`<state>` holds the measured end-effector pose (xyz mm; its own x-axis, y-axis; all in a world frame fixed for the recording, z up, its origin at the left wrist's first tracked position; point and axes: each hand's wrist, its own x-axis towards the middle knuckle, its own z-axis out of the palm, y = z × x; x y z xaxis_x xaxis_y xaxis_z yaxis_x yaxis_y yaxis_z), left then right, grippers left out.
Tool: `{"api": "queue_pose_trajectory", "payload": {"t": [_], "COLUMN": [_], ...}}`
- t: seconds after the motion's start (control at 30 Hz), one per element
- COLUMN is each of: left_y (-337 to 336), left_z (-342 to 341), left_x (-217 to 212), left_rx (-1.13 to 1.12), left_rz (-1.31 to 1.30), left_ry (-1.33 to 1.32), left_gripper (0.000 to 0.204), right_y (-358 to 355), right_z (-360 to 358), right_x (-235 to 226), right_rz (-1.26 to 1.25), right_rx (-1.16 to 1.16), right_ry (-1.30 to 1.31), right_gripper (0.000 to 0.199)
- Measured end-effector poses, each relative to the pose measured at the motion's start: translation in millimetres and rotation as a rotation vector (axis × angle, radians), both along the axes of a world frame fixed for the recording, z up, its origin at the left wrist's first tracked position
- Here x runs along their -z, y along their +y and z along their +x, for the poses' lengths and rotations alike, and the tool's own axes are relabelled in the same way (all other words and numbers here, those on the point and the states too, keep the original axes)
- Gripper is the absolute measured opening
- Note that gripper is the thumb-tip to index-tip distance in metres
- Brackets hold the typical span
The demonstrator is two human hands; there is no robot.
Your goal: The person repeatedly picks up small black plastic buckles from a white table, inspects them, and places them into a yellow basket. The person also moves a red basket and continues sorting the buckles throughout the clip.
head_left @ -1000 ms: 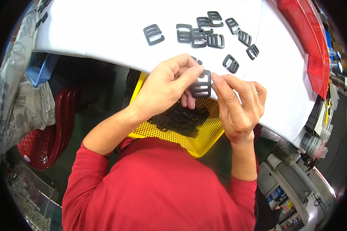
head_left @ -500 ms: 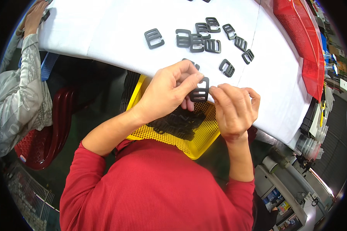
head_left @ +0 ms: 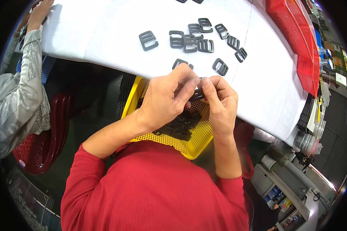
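Buckle, pinched between both hands above the yellow basket at the table edge, shows less than half a second ago, more hidden by fingers. Left hand curls over it, fingertips clamped; right hand grips it from the other side, thumb up.

Matt dark-grey plastic buckles lie on a smooth white cloth table cover. Yellow perforated plastic basket, slightly glossy. Red glossy plastic bin with a mesh wall. Red ribbed knit sleeve. Glossy dark-red plastic chair.
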<state>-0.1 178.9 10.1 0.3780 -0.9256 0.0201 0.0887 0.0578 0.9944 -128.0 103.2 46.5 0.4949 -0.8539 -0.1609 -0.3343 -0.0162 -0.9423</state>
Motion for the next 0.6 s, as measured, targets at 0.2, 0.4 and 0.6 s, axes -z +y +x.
{"api": "queue_pose_trajectory", "payload": {"t": [0.2, 0.4, 0.6], "left_y": [3, -1, 3], "left_z": [-9, 5, -4], "left_x": [1, -3, 3], "left_rx": [0.045, 0.077, -0.026], "left_rz": [-0.046, 0.021, -0.047], "left_ry": [0.229, 0.382, 0.13], "left_gripper": [0.009, 0.012, 0.008], "right_y": [-4, -6, 9], "right_z": [0, -3, -4], "right_x": [7, -11, -7], "right_rz": [0.08, 0.039, 0.125], "right_rx": [0.043, 0.062, 0.095], "right_ry": [-0.106, -0.13, -0.083], "right_gripper": [0.033, 0.025, 0.017]}}
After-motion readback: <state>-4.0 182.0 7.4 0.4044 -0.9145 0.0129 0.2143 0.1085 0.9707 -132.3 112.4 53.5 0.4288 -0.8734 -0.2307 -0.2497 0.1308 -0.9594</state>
